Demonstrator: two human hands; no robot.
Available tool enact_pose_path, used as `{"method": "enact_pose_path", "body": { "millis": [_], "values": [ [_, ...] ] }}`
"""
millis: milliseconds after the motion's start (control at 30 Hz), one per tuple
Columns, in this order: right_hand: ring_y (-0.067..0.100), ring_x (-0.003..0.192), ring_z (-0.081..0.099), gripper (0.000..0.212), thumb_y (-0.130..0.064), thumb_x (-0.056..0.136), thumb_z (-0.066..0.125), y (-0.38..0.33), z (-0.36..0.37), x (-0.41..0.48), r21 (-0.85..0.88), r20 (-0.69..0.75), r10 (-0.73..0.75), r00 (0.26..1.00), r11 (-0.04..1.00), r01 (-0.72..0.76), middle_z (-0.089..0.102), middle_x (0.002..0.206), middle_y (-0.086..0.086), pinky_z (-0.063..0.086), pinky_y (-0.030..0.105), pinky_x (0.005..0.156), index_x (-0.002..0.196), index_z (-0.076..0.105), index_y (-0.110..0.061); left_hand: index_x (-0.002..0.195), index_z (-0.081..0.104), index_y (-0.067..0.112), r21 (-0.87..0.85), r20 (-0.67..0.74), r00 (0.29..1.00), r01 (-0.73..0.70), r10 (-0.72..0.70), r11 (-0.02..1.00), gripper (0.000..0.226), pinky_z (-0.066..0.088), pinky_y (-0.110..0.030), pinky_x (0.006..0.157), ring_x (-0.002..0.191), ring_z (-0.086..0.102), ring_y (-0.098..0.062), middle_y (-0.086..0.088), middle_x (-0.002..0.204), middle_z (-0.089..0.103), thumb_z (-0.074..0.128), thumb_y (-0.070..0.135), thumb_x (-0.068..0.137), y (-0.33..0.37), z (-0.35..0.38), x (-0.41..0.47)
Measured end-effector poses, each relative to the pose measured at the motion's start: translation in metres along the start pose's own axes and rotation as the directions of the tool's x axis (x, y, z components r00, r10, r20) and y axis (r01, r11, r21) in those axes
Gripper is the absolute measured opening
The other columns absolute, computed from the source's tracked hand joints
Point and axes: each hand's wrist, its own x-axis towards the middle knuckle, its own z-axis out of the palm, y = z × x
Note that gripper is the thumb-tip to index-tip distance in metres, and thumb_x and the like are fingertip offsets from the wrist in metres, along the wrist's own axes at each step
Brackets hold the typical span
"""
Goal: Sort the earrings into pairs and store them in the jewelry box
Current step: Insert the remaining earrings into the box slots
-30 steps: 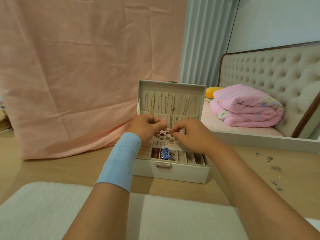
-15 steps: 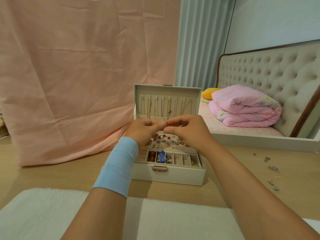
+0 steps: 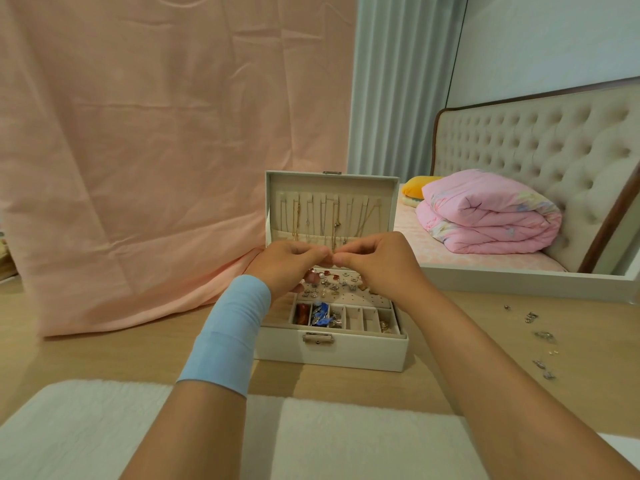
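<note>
Jewelry box [image 3: 329, 355] open mid-counter [image 3: 138, 355]. Necklaces [image 3: 334, 220] hang in lid [image 3: 273, 202], earrings [image 3: 334, 285] sit on rear pad [image 3: 367, 301], red piece [image 3: 301, 315] and blue pieces [image 3: 320, 311] in front-left compartments. Left hand [image 3: 287, 265] and right hand [image 3: 377, 265] above the pad, fingertips pinched and meeting; can't tell what they hold. Loose earrings [image 3: 543, 336] near counter's right edge. Pink sheet [image 3: 156, 150] behind, bed [image 3: 450, 258] to the right.

The jewelry box [image 3: 332, 355] looks matt cream leatherette with a shiny metal clasp [image 3: 317, 338]. Under it, the desk [image 3: 121, 351] is smooth pale wood; behind it hangs creased pink cloth [image 3: 138, 150].
</note>
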Motion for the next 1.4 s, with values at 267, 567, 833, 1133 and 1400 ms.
{"method": "enact_pose_path", "body": {
  "millis": [267,567,833,1133,1400],
  "values": [
    [0.003,0.090,0.061,0.013,-0.029,0.083,0.082,0.011,0.006,-0.010,-0.359,0.199,-0.020,0.980,0.929,0.092,0.067,0.088,-0.016,0.053,0.034,0.086,0.074,0.074,-0.035,0.099,0.075,0.033,0.448,0.056,0.998,-0.022,-0.004,0.894,0.015,0.041,-0.016,0.068,0.081,0.057,0.004,0.015,0.094,0.069,0.068,0.026,0.089,-0.012,0.000,0.001],
    [0.006,0.090,0.058,0.004,-0.033,0.086,0.077,0.014,0.007,-0.010,-0.456,0.283,-0.099,0.954,0.861,0.224,0.062,0.091,-0.013,0.054,0.040,0.084,0.085,0.077,-0.029,0.099,0.073,0.036,0.488,0.103,0.994,-0.024,-0.030,0.872,0.014,0.043,-0.024,0.078,0.086,0.059,-0.002,0.010,0.102,0.069,0.066,0.028,0.090,-0.016,0.001,0.005],
    [0.003,0.087,0.060,0.031,-0.009,0.089,0.059,0.010,-0.004,-0.010,-0.404,0.400,0.012,0.916,0.900,0.165,0.064,0.092,-0.021,0.051,0.028,0.078,0.093,0.079,-0.032,0.098,0.073,0.034,0.492,0.069,0.997,-0.018,-0.018,0.871,0.016,0.043,-0.024,0.078,0.094,0.061,-0.010,0.008,0.104,0.069,0.064,0.025,0.088,-0.014,0.004,0.004],
    [-0.004,0.072,0.060,0.031,-0.014,0.090,0.064,0.020,-0.055,-0.021,-0.366,0.231,-0.037,0.972,0.923,0.122,0.069,0.098,-0.016,0.044,0.018,0.072,0.094,0.075,-0.042,0.105,0.070,0.036,0.498,0.067,0.986,-0.165,0.151,0.851,0.018,0.045,-0.026,0.085,0.097,0.059,-0.006,0.017,0.106,0.063,0.060,0.032,0.091,0.018,0.034,-0.004],
    [-0.017,0.061,0.053,0.024,-0.010,0.090,0.065,0.044,-0.160,-0.067,-0.486,0.158,0.115,0.981,0.874,-0.024,0.070,0.091,-0.010,0.037,0.005,0.060,0.098,0.078,-0.028,0.105,0.068,0.038,0.498,0.258,0.944,-0.313,0.206,0.809,0.017,0.051,-0.032,0.089,0.094,0.060,-0.010,0.019,0.100,0.063,0.058,0.034,0.091,0.056,0.139,-0.020]
  ]
}}
